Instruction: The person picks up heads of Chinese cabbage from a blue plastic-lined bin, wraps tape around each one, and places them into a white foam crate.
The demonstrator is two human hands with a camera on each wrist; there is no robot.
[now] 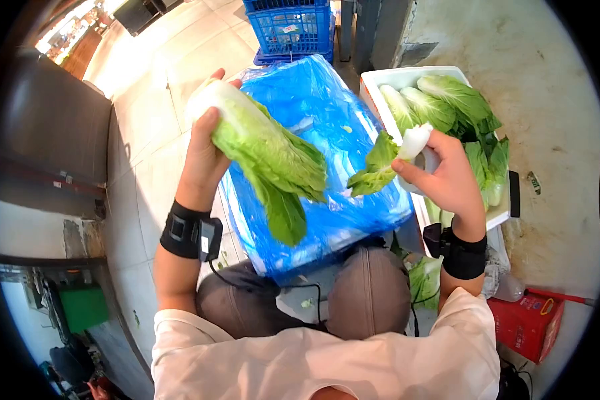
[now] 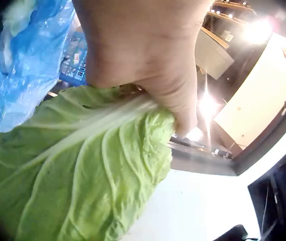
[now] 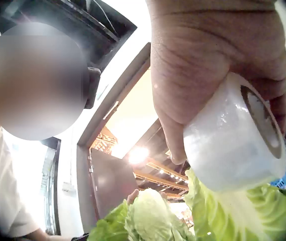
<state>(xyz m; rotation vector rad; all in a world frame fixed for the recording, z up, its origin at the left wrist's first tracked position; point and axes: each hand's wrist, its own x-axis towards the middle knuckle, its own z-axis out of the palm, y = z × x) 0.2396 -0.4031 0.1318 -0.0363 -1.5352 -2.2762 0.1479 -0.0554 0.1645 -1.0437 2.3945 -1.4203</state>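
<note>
My left hand (image 1: 207, 143) grips a head of leafy Chinese cabbage (image 1: 267, 143) by its white base, with the green leaves hanging down to the right. A large ribbed cabbage leaf fills the lower left wrist view, close under that hand. My right hand (image 1: 455, 177) pinches a loose cabbage leaf (image 1: 378, 163) between thumb and fingers, its white stalk pointing up. A roll of clear tape (image 3: 228, 140) is also held in this hand, against the palm. Below both hands lies a box covered in blue plastic film (image 1: 340, 220).
At the right, a white foam box (image 1: 370, 81) holds several cabbages (image 1: 447, 100). A blue crate (image 1: 290, 30) stands beyond the film-covered box. A red box (image 1: 527, 327) sits low at the right, and another cabbage (image 1: 425, 280) lies beside my knee.
</note>
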